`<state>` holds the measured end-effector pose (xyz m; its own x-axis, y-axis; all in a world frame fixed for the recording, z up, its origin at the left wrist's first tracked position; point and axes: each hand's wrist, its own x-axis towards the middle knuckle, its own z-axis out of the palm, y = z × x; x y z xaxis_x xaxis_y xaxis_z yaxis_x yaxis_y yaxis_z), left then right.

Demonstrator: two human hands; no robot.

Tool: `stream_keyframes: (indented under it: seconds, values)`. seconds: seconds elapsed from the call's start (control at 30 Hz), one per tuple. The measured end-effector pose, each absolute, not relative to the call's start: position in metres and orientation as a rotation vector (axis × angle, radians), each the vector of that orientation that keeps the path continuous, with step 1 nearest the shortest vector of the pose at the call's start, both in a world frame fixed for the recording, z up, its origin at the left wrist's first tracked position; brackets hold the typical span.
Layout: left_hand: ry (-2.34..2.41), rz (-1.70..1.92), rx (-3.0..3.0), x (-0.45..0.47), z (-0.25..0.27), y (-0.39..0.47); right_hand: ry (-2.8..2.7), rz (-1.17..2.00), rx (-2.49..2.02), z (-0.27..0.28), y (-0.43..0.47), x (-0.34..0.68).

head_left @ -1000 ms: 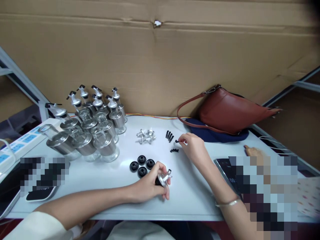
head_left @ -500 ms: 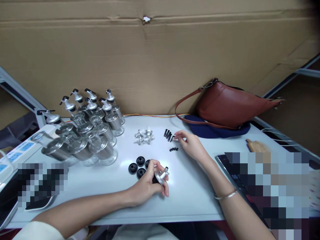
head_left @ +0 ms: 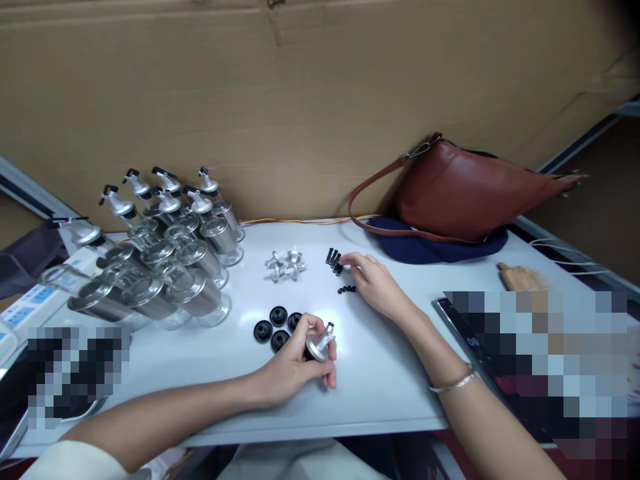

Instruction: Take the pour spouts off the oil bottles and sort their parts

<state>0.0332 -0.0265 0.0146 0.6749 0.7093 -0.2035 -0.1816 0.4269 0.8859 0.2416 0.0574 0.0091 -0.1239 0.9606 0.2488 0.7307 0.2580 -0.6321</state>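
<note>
Table (head_left: 383, 383), pale and glossy, spreads below the head camera through which I work from afar. Near the middle of its front part, the left hand (head_left: 293, 370) has its grip closed around a silver pourer (head_left: 318, 347), spout tipped up and to the right, black base partly hidden by the fingers. Farther back and to the right, the right hand (head_left: 374, 283) has thumb and fingertips bunched at a small group of black levers (head_left: 330, 256); I cannot tell whether its grip has hold of one or merely touches it. Just in front of that group lies a short row of tiny black beads (head_left: 349, 289).

To do this well, I judge it best to pinch a single lever with the fingertips alone, lift it straight up so its neighbours lie undisturbed, and hold the palm clear of the beads. The left grip should be firm, with the spout uncovered.

As for pose, the left forearm comes in low from the left, sloping gently along the front edge. The right forearm slants up from the lower right, a bracelet (head_left: 456, 383) near the wrist, palm turned down. Beside the left hand sit four black stoppers (head_left: 263, 331).
</note>
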Motion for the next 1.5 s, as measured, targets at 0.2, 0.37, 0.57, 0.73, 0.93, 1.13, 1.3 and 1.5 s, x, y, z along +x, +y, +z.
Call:
stream_keyframes:
  seconds: [0.2,0.37,0.57,0.73,0.93,1.13,1.3,1.5]
  values:
    - [0.626,0.563,1.016,0.032,0.018,-0.024,-1.808,0.996,-1.271,0.04,0.043,0.233]
    - [0.609,0.547,1.01,0.032,0.018,-0.024,-1.867,1.695,-0.884,0.052,0.026,0.218]
    - [0.629,0.527,1.014,0.034,0.015,-0.024,-1.857,1.831,-0.81,0.046,0.022,0.215]
    - [0.638,0.542,1.005,0.033,0.012,-0.023,-2.01,1.685,-0.862,0.046,0.024,0.216]
    - [0.676,0.525,1.012,0.034,0.012,-0.024,-2.109,1.524,-0.917,0.05,0.022,0.212]
    - [0.693,0.539,1.043,0.035,0.014,-0.026,-2.133,1.472,-1.015,0.049,0.022,0.211]
    - [0.685,0.539,1.089,0.033,0.014,-0.027,-2.134,1.46,-1.042,0.05,0.022,0.21]
    - [0.694,0.503,1.132,0.034,0.013,-0.026,-2.14,1.503,-1.067,0.049,0.02,0.211]
